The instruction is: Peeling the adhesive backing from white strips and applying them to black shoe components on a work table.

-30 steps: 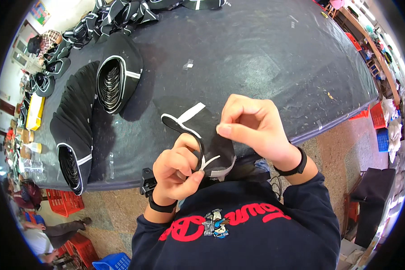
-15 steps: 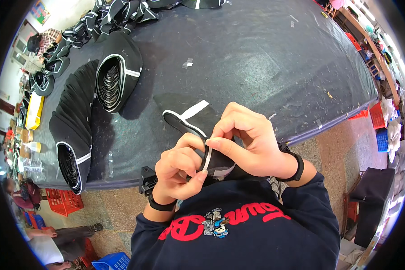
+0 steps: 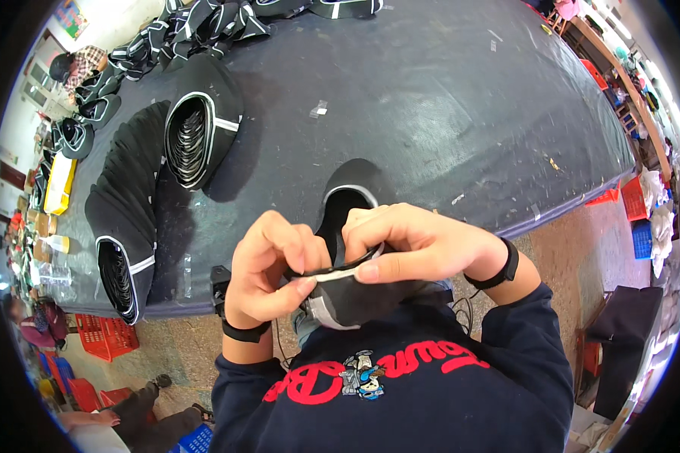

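A black shoe upper (image 3: 363, 300) with white tape along its opening is held near my body at the table's front edge. My left hand (image 3: 274, 268) pinches the taped edge between thumb and fingers. Beside it, my right hand (image 3: 400, 249) grips the same edge, thumb on the white strip and fingers inside the opening. The upper's rounded far end (image 3: 364, 175) points away from me, over the tabletop. A light strip crosses the side nearest my left wrist. My fingers hide part of the opening.
Two nested stacks of black uppers, a longer one (image 3: 121, 204) and a shorter one (image 3: 213, 140), lie left on the dark-covered table (image 3: 446, 106). Loose uppers (image 3: 196, 30) pile at the far left. A red crate (image 3: 107, 336) stands on the floor. Other people are at the left.
The shoe upper has been turned, so its rounded end now points away and its near side faces me. My left hand has shifted left, and both hands have new holds on the edge.
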Available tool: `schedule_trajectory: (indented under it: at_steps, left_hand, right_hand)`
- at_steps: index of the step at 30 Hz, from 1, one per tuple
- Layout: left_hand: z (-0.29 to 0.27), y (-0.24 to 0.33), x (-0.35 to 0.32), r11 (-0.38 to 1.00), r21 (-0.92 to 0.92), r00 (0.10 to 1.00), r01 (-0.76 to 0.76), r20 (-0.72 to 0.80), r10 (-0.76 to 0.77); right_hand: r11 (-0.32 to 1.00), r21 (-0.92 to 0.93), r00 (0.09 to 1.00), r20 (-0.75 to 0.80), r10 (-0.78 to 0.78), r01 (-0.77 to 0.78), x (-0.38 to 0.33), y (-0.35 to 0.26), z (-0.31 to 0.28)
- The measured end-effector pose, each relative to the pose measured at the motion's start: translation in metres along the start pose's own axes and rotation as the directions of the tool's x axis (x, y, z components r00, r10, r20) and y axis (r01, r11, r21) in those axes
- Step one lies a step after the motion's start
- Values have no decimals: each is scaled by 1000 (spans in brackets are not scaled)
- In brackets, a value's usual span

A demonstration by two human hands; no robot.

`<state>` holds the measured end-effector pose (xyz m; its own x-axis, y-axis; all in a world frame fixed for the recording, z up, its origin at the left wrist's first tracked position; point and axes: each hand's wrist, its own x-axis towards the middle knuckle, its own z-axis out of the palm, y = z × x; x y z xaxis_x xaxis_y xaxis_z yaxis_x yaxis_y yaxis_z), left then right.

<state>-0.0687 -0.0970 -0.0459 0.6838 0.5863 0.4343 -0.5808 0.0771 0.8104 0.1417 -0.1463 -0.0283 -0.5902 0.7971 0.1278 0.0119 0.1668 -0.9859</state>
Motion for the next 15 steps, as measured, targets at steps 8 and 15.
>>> schedule_trajectory:
  at_steps: [8, 15]
  left_hand:
    - [21, 17, 17, 681, 709, 980, 182, -191, -63]
    - [-8, 63, 11, 373, 927, 949, -50, 161, -272]
  right_hand:
    - [842, -532, 965, -163, -206, 90, 17, -16, 20]
    - [699, -713, 943, 270, 193, 61, 15, 4, -14]
